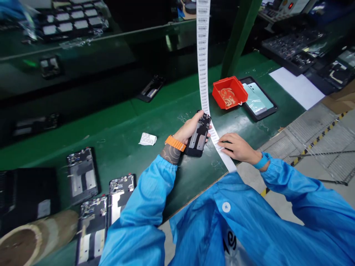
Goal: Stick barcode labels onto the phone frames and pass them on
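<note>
My left hand (190, 129), an orange watch strap at its wrist, is wrapped round an opened phone body (199, 138) with its dark inner side facing up. A long white strip of barcode labels (203, 66) hangs down from above, passes behind that phone and runs over the bench edge. On the strip's lower part, my right hand (235, 147) has its thumb and fingertips bent together at a label. Whether a label has come loose between them is too small to tell.
On the green bench (161, 166) lie a crumpled label scrap (148, 139) and several opened phones (82, 175) at left. A cardboard tube (41, 236) sits in the near left corner. At right are a red bin (229, 92) of rubber bands and a black tray (257, 98).
</note>
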{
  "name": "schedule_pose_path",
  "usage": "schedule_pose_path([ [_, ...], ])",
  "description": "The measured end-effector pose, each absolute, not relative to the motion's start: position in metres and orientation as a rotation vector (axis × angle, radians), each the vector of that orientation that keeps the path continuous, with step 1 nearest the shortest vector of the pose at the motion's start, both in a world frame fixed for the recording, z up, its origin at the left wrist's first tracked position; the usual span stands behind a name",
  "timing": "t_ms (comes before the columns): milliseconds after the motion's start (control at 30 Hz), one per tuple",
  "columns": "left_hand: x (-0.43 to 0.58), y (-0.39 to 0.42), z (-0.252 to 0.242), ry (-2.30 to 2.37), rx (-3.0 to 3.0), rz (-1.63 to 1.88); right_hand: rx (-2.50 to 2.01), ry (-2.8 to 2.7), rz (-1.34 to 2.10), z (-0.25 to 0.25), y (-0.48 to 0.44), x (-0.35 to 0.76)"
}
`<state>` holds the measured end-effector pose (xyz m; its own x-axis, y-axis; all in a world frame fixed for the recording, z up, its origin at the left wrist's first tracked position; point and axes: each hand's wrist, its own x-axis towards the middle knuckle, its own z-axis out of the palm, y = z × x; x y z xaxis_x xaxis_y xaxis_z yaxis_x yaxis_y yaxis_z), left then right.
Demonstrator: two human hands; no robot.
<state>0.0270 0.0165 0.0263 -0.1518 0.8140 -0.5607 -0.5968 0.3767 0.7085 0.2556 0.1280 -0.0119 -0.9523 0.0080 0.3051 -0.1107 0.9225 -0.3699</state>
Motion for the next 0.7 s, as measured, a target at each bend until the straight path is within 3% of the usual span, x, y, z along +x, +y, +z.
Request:
schedule_pose_path([
  [367,0.033,0.017,0.025,1.276,0.312,1.262,0.026,-2.686,0.452,-0.011,0.109,0.268],
  [700,0.036,0.017,0.024,1.228,0.266,1.317,-0.153,-2.594,0.622,-0.006,0.101,0.28],
])
